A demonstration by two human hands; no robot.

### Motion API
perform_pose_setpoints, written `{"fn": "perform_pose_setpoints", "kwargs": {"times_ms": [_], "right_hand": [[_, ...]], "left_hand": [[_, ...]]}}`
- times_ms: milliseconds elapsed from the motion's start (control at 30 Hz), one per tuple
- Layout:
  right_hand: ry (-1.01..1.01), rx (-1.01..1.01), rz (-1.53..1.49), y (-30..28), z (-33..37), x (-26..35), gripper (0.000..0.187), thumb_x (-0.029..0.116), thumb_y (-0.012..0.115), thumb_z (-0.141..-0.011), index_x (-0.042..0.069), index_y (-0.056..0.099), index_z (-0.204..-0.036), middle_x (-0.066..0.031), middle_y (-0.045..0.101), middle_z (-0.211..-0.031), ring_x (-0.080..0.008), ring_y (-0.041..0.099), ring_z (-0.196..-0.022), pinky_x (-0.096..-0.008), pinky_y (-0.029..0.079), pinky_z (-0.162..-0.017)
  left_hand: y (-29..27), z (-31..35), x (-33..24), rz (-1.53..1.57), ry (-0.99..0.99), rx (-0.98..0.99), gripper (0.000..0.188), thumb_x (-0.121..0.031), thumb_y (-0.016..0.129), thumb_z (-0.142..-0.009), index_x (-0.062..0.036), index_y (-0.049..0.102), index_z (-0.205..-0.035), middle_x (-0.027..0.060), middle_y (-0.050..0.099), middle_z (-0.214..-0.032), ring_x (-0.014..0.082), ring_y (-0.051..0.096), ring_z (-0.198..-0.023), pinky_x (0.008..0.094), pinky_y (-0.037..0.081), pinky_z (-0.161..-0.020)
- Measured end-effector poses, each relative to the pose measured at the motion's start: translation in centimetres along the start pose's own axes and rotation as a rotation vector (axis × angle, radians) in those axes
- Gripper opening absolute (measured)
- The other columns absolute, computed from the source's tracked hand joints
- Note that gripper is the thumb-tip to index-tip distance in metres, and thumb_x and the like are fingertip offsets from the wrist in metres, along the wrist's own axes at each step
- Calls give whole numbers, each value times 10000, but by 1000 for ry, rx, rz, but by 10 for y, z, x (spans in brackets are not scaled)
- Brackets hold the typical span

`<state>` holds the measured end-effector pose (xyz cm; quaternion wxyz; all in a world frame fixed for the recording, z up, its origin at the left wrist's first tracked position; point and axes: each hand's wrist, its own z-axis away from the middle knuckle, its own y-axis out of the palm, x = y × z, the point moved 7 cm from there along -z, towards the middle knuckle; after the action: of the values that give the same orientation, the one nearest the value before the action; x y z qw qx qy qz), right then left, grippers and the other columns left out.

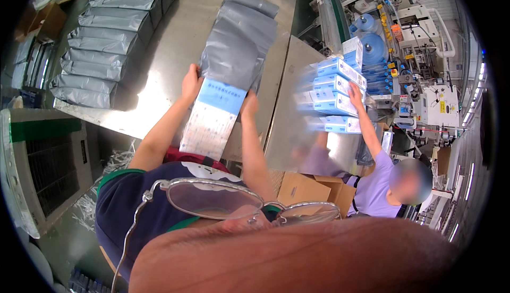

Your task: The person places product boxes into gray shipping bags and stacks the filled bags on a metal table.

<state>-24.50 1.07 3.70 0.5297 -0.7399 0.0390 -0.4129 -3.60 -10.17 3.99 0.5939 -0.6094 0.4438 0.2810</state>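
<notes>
In front of me a blue and white box (212, 117) lies partly inside a grey plastic mailing bag (234, 43). The box's white printed end sticks out of the bag's mouth towards my body. My left hand (192, 83) grips the left edge of the bag where its mouth meets the box. On the opposite side my right hand (248, 106) is closed at the bag's right edge, against the box; its fingertips are partly hidden. The far end of the bag is loose and creased on the metal table (159, 75).
A row of filled grey bags (106, 40) stands along the table's left side. On the right, a co-worker (377, 170) in a purple shirt touches stacked blue and white boxes (334, 93). An open cardboard carton (308, 189) sits near my right elbow. Machinery (425, 107) fills the far right.
</notes>
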Motion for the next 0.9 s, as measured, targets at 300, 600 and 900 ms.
{"fn": "perform_pose_setpoints", "kwargs": {"times_ms": [300, 600, 900], "right_hand": [[-77, 671, 24, 108, 199, -143, 314, 121, 316, -742, -32, 489, -954, -232, 463, -1016, -344, 444, -952, -378, 334, -844], [-263, 951, 432, -12, 141, -42, 157, 155, 533, -666, 48, 564, -778, -144, 564, -680, -287, 551, -667, -368, 426, -601], [-388, 572, -418, -1, 145, 87, 202, 126, 603, -657, 77, 564, -849, -45, 454, -589, -179, 452, -493, -257, 374, -471]], "left_hand": [[-25, 152, 36, -692, 249, 1106, 203, -160, 481, -667, -16, 543, -797, 166, 536, -843, 301, 536, -768, 359, 437, -684], [-31, 111, 38, -152, -29, 629, 205, -171, 548, -669, 14, 472, -625, 170, 472, -577, 271, 484, -544, 352, 389, -527], [-51, 154, 68, 312, -399, 606, 137, -103, 503, -756, 11, 525, -685, 31, 523, -592, 74, 466, -552, 215, 375, -505]]}}
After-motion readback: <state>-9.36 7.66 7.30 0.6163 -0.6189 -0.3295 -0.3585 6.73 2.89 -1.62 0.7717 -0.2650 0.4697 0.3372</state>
